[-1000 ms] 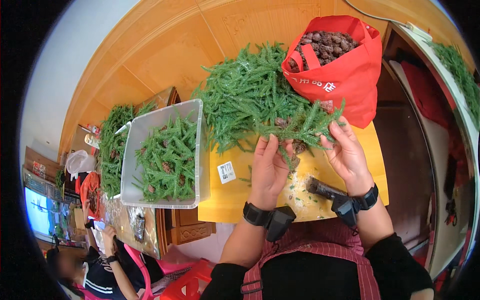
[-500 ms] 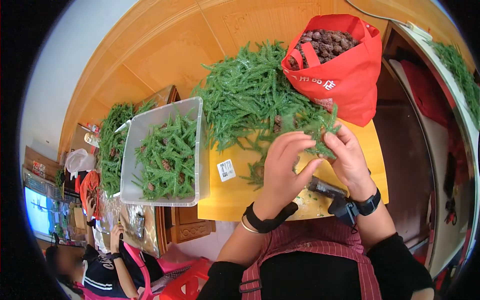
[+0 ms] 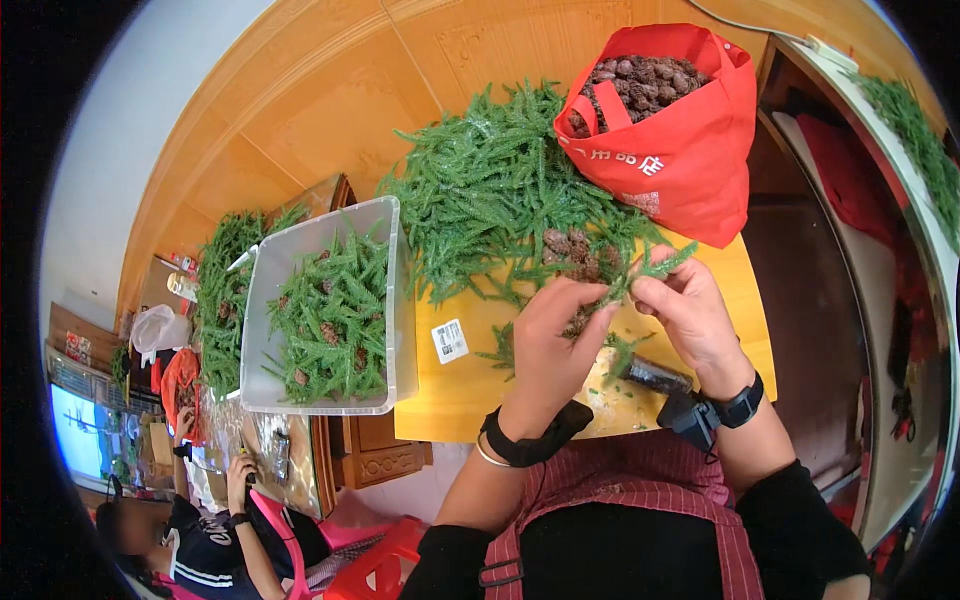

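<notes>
Both of my hands meet over the yellow table (image 3: 440, 400) around a green artificial pine sprig (image 3: 676, 260). My right hand (image 3: 695, 320) is closed, thumb and fingertips pinching the sprig, its tip pointing up and right. My left hand (image 3: 548, 345) pinches at the sprig's lower end; its fingertips partly hide what they grip. Just beyond the fingers lie brown pine cones (image 3: 572, 250). A large heap of green sprigs (image 3: 490, 185) spreads behind them. Near my right wrist rests a dark cylindrical thing (image 3: 655, 376), partly hidden.
A red bag (image 3: 680, 165) full of pine cones (image 3: 645, 85) stands at the back right. To the left is a translucent bin (image 3: 397, 330) holding sprigs with cones. A white label (image 3: 450, 341) lies on the table. At far left sits another person (image 3: 225, 540) at a second table.
My left fingers have closed from a spread pose into a pinch at the sprig. The sprig has tipped to the right, and more pine cones show behind my hands.
</notes>
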Demonstrator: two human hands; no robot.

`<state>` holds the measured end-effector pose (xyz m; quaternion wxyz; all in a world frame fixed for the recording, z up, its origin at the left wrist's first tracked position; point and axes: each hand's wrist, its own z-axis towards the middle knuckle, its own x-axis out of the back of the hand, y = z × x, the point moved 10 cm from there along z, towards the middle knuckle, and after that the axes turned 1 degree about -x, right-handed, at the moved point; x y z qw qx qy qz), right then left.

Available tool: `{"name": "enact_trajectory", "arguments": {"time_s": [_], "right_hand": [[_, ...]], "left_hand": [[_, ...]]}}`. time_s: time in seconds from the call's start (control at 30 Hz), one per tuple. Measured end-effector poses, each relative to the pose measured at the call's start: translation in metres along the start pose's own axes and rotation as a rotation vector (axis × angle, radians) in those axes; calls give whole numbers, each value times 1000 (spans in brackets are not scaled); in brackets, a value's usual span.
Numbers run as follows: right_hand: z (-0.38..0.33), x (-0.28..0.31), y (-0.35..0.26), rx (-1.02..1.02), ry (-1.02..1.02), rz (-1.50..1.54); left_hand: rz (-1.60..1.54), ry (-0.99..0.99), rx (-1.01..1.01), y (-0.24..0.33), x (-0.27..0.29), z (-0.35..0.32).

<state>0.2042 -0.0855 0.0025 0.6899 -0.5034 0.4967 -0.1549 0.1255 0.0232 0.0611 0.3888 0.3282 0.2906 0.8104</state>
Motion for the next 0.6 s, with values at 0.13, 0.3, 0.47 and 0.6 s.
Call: {"name": "enact_trajectory", "arguments": {"time_s": [0.13,0.3,0.47,0.6], "right_hand": [[0,-6,0,-17,-2,-114],[-2,-9,-13,28,38,-293],[5,-1,-16,89,42,-542],[2,-24,-39,350,-2,-1049]], "left_hand": [[62,4,-44,4,4,-1],[189,-14,-113,14,4,0],[278,-33,-110,17,2,-1],[268,-27,-22,5,4,-3]]}}
